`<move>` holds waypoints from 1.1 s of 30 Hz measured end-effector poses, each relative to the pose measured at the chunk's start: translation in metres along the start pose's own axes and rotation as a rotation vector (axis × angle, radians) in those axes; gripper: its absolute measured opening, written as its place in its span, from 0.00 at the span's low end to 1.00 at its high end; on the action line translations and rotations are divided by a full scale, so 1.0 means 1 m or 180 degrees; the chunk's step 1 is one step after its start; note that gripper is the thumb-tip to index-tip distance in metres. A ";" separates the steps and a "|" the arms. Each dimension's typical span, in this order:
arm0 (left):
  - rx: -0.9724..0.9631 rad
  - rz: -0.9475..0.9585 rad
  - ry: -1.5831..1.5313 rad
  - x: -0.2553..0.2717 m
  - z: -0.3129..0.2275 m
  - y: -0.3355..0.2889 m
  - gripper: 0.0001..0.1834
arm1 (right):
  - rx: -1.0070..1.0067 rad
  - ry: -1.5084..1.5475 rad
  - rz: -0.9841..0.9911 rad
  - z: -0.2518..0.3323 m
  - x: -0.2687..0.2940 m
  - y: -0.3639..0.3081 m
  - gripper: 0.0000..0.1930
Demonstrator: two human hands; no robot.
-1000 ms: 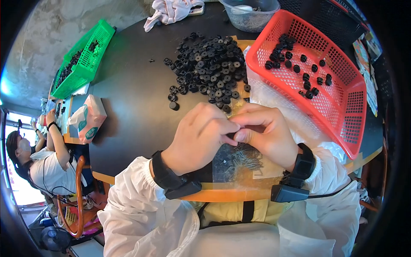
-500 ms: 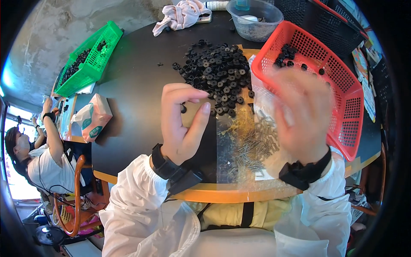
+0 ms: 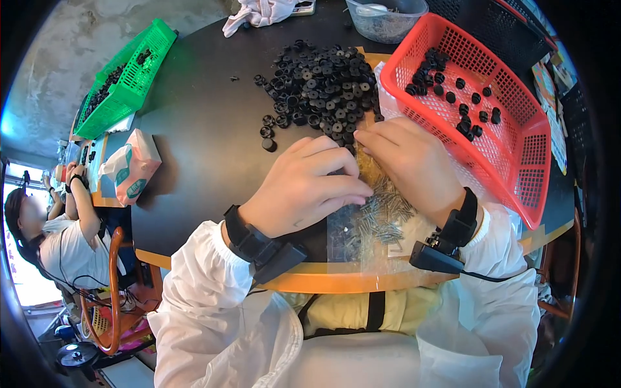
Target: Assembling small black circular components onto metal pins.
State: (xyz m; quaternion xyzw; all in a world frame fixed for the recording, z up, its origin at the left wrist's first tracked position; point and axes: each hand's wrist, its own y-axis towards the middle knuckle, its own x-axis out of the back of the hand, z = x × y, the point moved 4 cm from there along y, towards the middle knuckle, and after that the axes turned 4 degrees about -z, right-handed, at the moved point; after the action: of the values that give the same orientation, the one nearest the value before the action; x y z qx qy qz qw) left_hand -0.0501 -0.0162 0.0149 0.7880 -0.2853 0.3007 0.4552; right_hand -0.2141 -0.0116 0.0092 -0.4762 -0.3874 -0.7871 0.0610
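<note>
My left hand [image 3: 309, 186] is closed, thumb and fingertips together at the upper left edge of a heap of small metal screws or pins [image 3: 383, 216]. Whatever lies between those fingers is hidden. Just beyond, my right hand [image 3: 414, 161] has its fingers bent and pinched at the near edge of a pile of black round knob-like pieces [image 3: 323, 81]; I cannot make out what it holds. A few loose black pieces [image 3: 268, 132] lie left of the pile. More black pieces [image 3: 464, 123] are scattered in a red plastic basket [image 3: 475, 165] to the right.
At the far left stands a green basket [image 3: 132, 87] of black parts, with a tissue pack [image 3: 139, 167] nearer. A clear tub [image 3: 387, 24] and a pink cloth [image 3: 262, 11] are at the back. A co-worker [image 3: 55, 239] sits at the left.
My right hand has come left from over the red basket to the black pile. My left hand has moved right toward the metal heap, and its thumb and fingers have closed.
</note>
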 end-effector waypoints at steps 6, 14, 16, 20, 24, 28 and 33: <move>0.0186 0.0047 0.0225 -0.010 0.004 0.002 0.07 | -0.0095 0.0321 -0.0266 0.001 0.005 -0.001 0.15; 0.0193 0.0186 0.0165 -0.011 -0.002 0.003 0.08 | -0.0568 0.1169 -0.0155 0.001 0.005 -0.005 0.14; 0.0199 0.0213 0.0118 -0.012 -0.002 0.003 0.09 | -0.0797 0.1359 -0.0067 -0.001 0.003 -0.006 0.13; 0.0175 0.0227 -0.0028 -0.013 -0.002 0.003 0.09 | -0.1065 0.1713 -0.0221 -0.004 -0.004 -0.006 0.11; 0.0263 0.0446 0.0109 -0.014 -0.002 0.005 0.08 | -0.1126 0.1812 -0.0224 -0.004 0.000 -0.005 0.10; 0.0339 0.0495 0.0293 -0.017 -0.001 0.001 0.08 | -0.1162 0.2065 -0.0346 -0.001 0.001 -0.004 0.10; 0.0969 -0.0274 -0.0401 0.001 0.005 0.003 0.11 | -0.1266 0.2054 -0.0304 -0.004 0.005 -0.007 0.12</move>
State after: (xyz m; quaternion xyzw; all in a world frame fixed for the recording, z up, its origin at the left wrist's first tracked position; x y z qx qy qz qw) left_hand -0.0505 -0.0226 0.0154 0.8766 -0.2304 0.2706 0.3243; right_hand -0.2228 -0.0080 0.0090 -0.1879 -0.2097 -0.9583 0.0495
